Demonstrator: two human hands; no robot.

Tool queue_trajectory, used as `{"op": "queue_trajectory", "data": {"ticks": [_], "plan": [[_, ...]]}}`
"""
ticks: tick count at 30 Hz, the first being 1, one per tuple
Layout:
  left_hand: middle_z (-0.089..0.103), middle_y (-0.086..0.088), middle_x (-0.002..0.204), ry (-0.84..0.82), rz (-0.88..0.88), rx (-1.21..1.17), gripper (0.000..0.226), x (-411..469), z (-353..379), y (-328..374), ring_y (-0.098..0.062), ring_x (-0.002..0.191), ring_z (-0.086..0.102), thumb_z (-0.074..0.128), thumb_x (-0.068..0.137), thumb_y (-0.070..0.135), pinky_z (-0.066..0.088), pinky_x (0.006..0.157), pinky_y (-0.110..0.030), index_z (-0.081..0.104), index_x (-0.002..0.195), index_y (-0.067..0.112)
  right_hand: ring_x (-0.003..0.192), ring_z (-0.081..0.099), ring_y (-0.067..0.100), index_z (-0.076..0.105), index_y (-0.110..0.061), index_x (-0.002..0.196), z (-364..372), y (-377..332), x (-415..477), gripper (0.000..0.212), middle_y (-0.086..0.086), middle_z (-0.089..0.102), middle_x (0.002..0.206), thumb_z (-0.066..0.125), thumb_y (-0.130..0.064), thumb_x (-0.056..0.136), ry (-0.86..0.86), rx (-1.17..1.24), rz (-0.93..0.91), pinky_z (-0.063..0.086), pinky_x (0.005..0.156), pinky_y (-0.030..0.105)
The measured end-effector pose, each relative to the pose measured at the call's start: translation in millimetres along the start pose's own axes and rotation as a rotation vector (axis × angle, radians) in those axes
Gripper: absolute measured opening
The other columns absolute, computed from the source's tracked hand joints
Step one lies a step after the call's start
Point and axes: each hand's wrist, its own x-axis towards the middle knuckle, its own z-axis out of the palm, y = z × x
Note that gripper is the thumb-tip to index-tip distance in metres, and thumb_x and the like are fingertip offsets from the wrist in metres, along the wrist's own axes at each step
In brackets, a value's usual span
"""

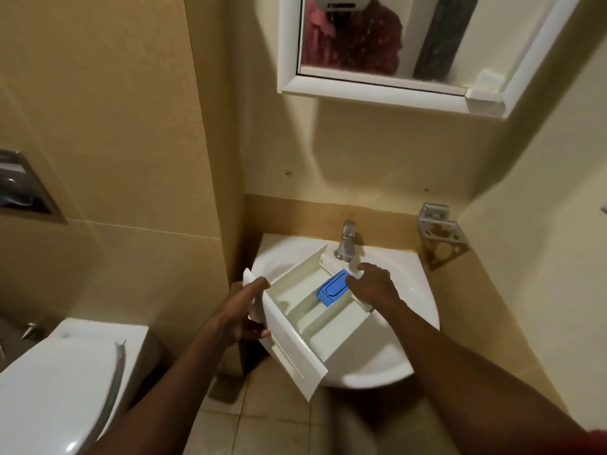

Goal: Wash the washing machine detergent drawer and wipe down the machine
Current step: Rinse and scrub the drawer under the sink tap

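Note:
A white detergent drawer (305,310) with a blue insert (332,288) lies slanted across the white corner sink (407,300), its front panel sticking out over the sink's near rim. My left hand (241,315) grips the drawer's front left corner, thumb on top and fingers under it. Over the drawer's back end, beside the blue insert and just below the tap (346,241), my right hand (374,284) rests with curled fingers; what they hold is hidden. I see no water running. The washing machine is out of view.
A white toilet (62,376) stands at lower left. A white-framed mirror cabinet (387,90) hangs above the sink. A metal holder (440,238) is fixed to the wall right of the tap. A flush plate (23,188) sits in the left wall. Tiled floor lies below.

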Motion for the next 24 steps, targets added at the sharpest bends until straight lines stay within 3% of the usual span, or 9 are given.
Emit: {"op": "queue_trajectory", "data": {"ticks": [4, 8, 11, 13, 16, 18, 21, 24], "plan": [[0.048, -0.015, 0.112, 0.143, 0.001, -0.027, 0.056, 9.9, 5.2, 0.1, -0.045, 0.095, 0.061, 0.072, 0.078, 0.037, 0.059, 0.061, -0.047, 0.043, 0.123, 0.022, 0.128, 0.045, 0.03, 0.052, -0.01, 0.131, 15.0, 7.0, 24.5, 0.052, 0.014, 0.052, 0.134, 0.063, -0.035, 0.088, 0.068, 0.092, -0.023, 0.04, 0.1, 0.036], [0.05, -0.014, 0.126, 0.256, 0.009, -0.156, 0.08, 19.3, 7.6, -2.1, -0.038, 0.102, 0.058, 0.081, 0.065, 0.046, 0.058, 0.06, -0.049, 0.044, 0.131, 0.021, 0.128, 0.045, 0.033, 0.041, -0.007, 0.138, 31.2, 9.4, 32.9, 0.07, 0.016, 0.046, 0.137, 0.068, -0.042, 0.084, -0.035, 0.298, 0.13, 0.042, 0.099, 0.038], [0.049, -0.018, 0.13, 0.323, 0.025, -0.23, 0.091, 24.1, 16.9, -2.4, -0.039, 0.103, 0.058, 0.084, 0.061, 0.051, 0.057, 0.057, -0.048, 0.043, 0.136, 0.02, 0.1, 0.063, 0.03, 0.048, -0.006, 0.128, 50.4, 11.5, 35.9, 0.06, 0.015, 0.057, 0.123, 0.071, -0.035, 0.081, -0.24, 0.547, 0.285, 0.057, 0.075, 0.036], [0.048, -0.02, 0.128, 0.345, 0.024, -0.243, 0.098, 20.4, 25.8, -2.5, -0.044, 0.104, 0.059, 0.087, 0.056, 0.052, 0.057, 0.056, -0.048, 0.042, 0.135, 0.016, 0.079, 0.065, 0.025, 0.056, -0.005, 0.117, 61.0, 11.2, 36.5, 0.044, 0.012, 0.064, 0.106, 0.069, -0.023, 0.079, -0.351, 0.655, 0.331, 0.056, 0.059, 0.033], [0.05, -0.019, 0.125, 0.366, 0.028, -0.24, 0.09, 12.3, 38.3, -7.4, -0.041, 0.098, 0.061, 0.084, 0.07, 0.043, 0.06, 0.06, -0.054, 0.037, 0.14, 0.008, 0.072, 0.061, 0.022, 0.058, -0.007, 0.104, 66.1, 15.0, 46.0, 0.021, 0.008, 0.061, 0.094, 0.062, -0.011, 0.083, -0.354, 0.567, 0.276, 0.056, 0.061, 0.034], [0.056, -0.016, 0.116, 0.324, -0.013, -0.211, 0.087, 5.1, 43.1, -11.1, -0.038, 0.09, 0.065, 0.077, 0.079, 0.043, 0.061, 0.064, -0.052, 0.034, 0.144, 0.006, 0.082, 0.065, 0.028, 0.061, -0.006, 0.11, 64.7, 17.7, 54.5, 0.029, 0.012, 0.065, 0.104, 0.057, -0.008, 0.081, -0.337, 0.491, 0.207, 0.058, 0.067, 0.037], [0.054, -0.014, 0.108, 0.216, -0.152, -0.11, 0.08, -13.3, 42.6, -8.3, -0.044, 0.092, 0.068, 0.071, 0.074, 0.062, 0.06, 0.065, -0.049, 0.041, 0.132, 0.015, 0.096, 0.062, 0.032, 0.058, -0.006, 0.115, 58.1, 25.1, 69.1, 0.033, 0.016, 0.063, 0.113, 0.053, -0.007, 0.083, -0.289, 0.275, 0.115, 0.05, 0.069, 0.03], [0.066, -0.023, 0.103, 0.209, -0.165, 0.218, 0.081, -18.2, 27.8, -1.7, -0.037, 0.077, 0.07, 0.056, 0.073, 0.08, 0.057, 0.062, -0.04, 0.052, 0.114, 0.01, 0.089, 0.06, 0.028, 0.059, -0.004, 0.107, 53.7, 32.3, 87.1, 0.023, 0.014, 0.064, 0.104, 0.057, -0.01, 0.085, -0.309, 0.166, 0.091, 0.048, 0.066, 0.029]]}}
